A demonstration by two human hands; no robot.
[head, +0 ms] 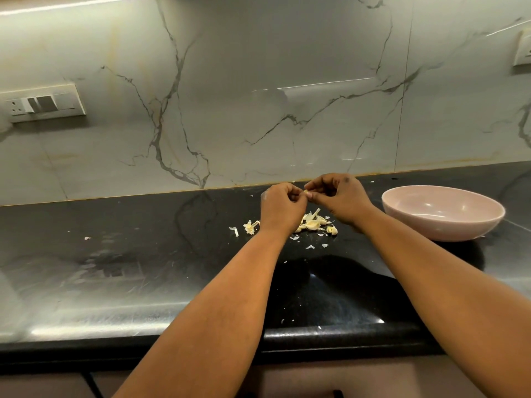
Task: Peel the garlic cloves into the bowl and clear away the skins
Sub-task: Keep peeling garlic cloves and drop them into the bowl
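My left hand (283, 206) and my right hand (337, 196) meet above the black counter, and both pinch one small garlic clove (305, 192) between their fingertips. Only a sliver of that clove shows. Below the hands lies a heap of garlic cloves and pale skins (314, 224). A garlic stem base (250, 226) and a loose skin strip (234, 231) lie to the left of the heap. A pink bowl (442, 216) stands to the right of my right hand; no cloves show inside it.
The black counter (143, 254) runs left to right with small skin flakes (310, 247) scattered toward its front edge. A marble backsplash rises right behind the hands. A switch plate (43, 103) sits on the wall at left, another socket (524, 50) at far right.
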